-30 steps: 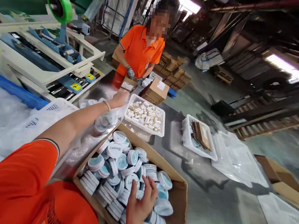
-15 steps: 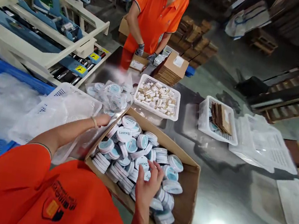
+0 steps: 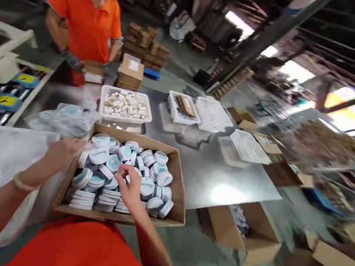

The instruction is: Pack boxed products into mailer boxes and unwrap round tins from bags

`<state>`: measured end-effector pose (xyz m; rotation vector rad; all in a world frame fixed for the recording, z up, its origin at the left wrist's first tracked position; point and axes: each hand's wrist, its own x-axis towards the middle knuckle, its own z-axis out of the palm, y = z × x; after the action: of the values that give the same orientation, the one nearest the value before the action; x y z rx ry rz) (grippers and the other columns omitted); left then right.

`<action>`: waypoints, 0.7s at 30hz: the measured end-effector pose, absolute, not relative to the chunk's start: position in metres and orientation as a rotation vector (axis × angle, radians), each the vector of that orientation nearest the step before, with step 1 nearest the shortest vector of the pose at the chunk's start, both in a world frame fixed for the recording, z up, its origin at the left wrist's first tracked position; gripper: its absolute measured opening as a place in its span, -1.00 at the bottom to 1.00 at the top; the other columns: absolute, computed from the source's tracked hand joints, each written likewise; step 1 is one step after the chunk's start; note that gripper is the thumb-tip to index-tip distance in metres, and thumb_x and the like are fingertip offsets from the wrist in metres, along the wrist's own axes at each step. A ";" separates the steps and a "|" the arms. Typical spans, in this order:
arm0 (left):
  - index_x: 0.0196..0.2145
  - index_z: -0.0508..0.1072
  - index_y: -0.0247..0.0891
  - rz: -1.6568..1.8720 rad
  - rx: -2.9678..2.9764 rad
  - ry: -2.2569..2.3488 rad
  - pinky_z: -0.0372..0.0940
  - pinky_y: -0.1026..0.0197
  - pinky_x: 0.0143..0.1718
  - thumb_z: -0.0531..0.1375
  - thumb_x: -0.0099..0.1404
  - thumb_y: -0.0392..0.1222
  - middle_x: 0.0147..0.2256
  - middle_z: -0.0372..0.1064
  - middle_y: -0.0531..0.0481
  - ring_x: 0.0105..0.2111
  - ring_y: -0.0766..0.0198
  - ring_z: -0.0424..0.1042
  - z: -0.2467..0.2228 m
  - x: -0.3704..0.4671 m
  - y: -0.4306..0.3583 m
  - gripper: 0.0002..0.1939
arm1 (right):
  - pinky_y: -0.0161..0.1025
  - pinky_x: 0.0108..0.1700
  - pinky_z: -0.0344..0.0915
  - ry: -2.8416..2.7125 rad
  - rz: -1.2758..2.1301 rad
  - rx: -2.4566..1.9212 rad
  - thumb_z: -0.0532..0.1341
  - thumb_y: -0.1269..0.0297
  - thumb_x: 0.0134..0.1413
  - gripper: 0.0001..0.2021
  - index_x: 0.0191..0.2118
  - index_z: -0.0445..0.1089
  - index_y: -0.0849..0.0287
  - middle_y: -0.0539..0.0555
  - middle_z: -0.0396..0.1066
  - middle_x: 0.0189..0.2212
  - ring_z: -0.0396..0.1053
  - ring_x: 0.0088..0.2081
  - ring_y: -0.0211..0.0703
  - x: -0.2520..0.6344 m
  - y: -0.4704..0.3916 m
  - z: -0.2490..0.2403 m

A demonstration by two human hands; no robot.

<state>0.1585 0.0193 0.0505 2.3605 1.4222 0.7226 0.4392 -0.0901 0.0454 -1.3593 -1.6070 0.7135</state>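
An open cardboard box (image 3: 179,195) in front of me is filled with round, flat white tins (image 3: 99,156), some with pale blue lids and printed lettering. My right hand (image 3: 132,186) is inside the box over the middle tins, its thumb and fingers curved and apart; I see no tin lifted in it. At the box's left edge is my left hand (image 3: 64,152), blurred, with its fingertips pointing toward the tins. Whether it holds anything cannot be made out. Just beyond it lie clear plastic bags (image 3: 67,119) with similar round tins inside.
A white basket (image 3: 149,118) of small bottles stands behind the box on the metal table (image 3: 196,188). Farther right are another white basket (image 3: 195,120) and plastic trays (image 3: 250,147). Across the table, a person in orange (image 3: 87,23) wears gloves beside stacked cartons (image 3: 130,73).
My view has swung right, so the box and table appear farther left. My left hand has come closer to the box's edge. My right hand is over tins farther left in the box.
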 end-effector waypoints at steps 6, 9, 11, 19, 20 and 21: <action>-0.35 0.59 -0.09 0.883 2.202 1.013 0.44 0.13 -0.27 0.15 0.45 -0.06 -0.36 0.61 0.00 -0.35 0.14 0.56 0.077 0.215 -0.031 -0.73 | -0.15 -0.16 0.51 -1.369 0.901 -1.300 0.54 -0.09 0.10 -0.56 -0.01 0.61 0.05 0.08 0.62 -0.20 0.55 -0.19 -0.01 0.425 -0.072 0.045; -0.38 0.56 -0.13 1.010 2.126 1.104 0.38 0.18 -0.33 0.16 0.48 -0.05 -0.40 0.52 0.01 -0.41 0.19 0.50 0.076 0.233 -0.034 -0.71 | -0.14 -0.22 0.45 -1.202 0.734 -1.418 0.44 -0.09 0.21 -0.68 -0.34 0.60 0.06 0.04 0.53 -0.42 0.44 -0.36 -0.08 0.434 -0.082 0.044; -0.32 0.62 -0.14 1.035 2.152 1.148 0.37 0.19 -0.33 0.15 0.52 -0.04 -0.36 0.52 -0.03 -0.37 0.18 0.52 0.072 0.238 -0.030 -0.69 | -0.14 -0.22 0.42 -1.213 0.696 -1.436 0.42 -0.12 0.21 -0.63 -0.43 0.56 0.06 0.04 0.49 -0.48 0.41 -0.39 -0.10 0.447 -0.092 0.048; -0.13 0.69 -0.19 0.899 2.213 0.811 0.49 0.21 -0.22 0.11 0.50 -0.24 -0.24 0.62 -0.12 -0.28 0.20 0.57 0.056 0.261 -0.037 -0.69 | -0.21 -0.24 0.41 -1.168 1.151 -1.388 0.41 -0.25 0.04 -0.54 -0.31 0.54 0.10 0.03 0.53 -0.39 0.40 -0.34 -0.13 0.472 -0.093 0.048; -0.14 0.69 -0.20 0.872 2.157 0.805 0.50 0.20 -0.22 0.13 0.47 -0.25 -0.26 0.63 -0.11 -0.30 0.20 0.57 0.054 0.265 -0.040 -0.71 | -0.20 -0.24 0.42 -1.126 1.154 -1.407 0.43 -0.23 0.02 -0.55 -0.31 0.53 0.11 0.03 0.53 -0.40 0.40 -0.35 -0.13 0.466 -0.093 0.043; -0.16 0.68 -0.21 0.856 2.082 0.825 0.50 0.20 -0.24 0.15 0.45 -0.24 -0.30 0.63 -0.10 -0.32 0.20 0.57 0.051 0.267 -0.042 -0.73 | -0.19 -0.26 0.42 -1.101 1.155 -1.422 0.42 -0.21 0.02 -0.57 -0.34 0.52 0.11 0.03 0.52 -0.43 0.39 -0.37 -0.13 0.460 -0.093 0.037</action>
<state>0.2672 -0.0419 0.0513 2.0819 0.8246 0.8556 0.4602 -0.0935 0.0373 -1.4218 -1.1011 1.1548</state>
